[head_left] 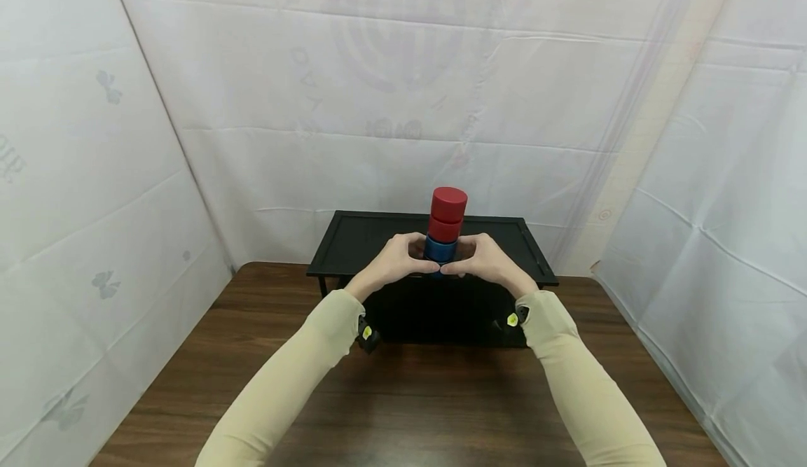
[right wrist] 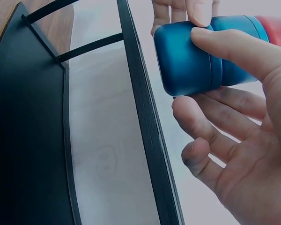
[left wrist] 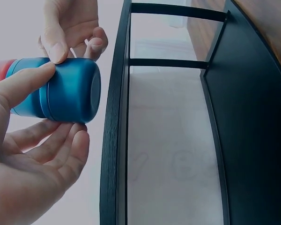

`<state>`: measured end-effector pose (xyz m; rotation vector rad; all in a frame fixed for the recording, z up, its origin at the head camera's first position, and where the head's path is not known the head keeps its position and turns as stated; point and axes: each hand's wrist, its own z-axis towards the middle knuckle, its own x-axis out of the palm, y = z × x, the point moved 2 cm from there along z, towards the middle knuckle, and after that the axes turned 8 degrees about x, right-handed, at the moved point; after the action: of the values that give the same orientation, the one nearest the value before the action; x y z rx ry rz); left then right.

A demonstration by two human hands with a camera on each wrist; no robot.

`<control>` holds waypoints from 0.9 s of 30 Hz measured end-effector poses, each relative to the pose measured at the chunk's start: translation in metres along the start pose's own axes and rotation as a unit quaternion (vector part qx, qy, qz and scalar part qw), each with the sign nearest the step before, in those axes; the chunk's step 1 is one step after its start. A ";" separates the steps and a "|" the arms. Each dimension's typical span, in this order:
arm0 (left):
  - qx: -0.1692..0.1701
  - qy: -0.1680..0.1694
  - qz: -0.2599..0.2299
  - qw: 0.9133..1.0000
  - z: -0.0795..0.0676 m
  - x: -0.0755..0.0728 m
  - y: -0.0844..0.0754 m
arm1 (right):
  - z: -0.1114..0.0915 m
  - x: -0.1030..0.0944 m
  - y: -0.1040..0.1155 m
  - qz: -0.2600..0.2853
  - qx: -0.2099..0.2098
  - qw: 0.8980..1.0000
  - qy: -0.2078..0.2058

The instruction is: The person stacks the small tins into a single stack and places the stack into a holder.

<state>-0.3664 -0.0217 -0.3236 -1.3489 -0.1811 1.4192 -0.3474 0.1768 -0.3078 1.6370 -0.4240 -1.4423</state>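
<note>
Two red canisters (head_left: 448, 205) stand stacked on two blue canisters (head_left: 440, 250), making one column that leans slightly to the right in the head view. My left hand (head_left: 396, 261) grips the blue part from the left, thumb across the front and fingers behind. From the other side my right hand (head_left: 489, 262) holds it the same way, the two thumb tips meeting on the lowest blue canister (left wrist: 77, 91). Both wrist views show a small gap between its rounded base and the black shelf (right wrist: 147, 117).
The two-level black shelf, with a rimmed top (head_left: 372, 232), stands toward the back of a brown wooden table (head_left: 403, 404). White printed sheets (head_left: 391, 89) hang behind and on both sides. Both wrists wear dark straps.
</note>
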 end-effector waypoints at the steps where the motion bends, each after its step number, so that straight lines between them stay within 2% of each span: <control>1: -0.002 0.000 -0.001 1.000 0.001 0.000 0.000 | 0.004 0.000 -0.004 0.000 0.002 1.000 -0.001; 7: -0.010 -0.001 -0.009 1.000 0.004 -0.002 0.001 | 0.019 -0.001 -0.022 0.000 0.007 1.000 -0.006; 27: -0.043 -0.007 -0.041 0.998 0.012 -0.002 0.012 | 0.033 0.002 -0.031 0.001 0.019 1.000 -0.016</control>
<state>-0.3834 -0.0209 -0.3276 -1.3862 -0.3082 1.3654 -0.3866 0.1799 -0.3309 1.6445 -0.4732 -1.4696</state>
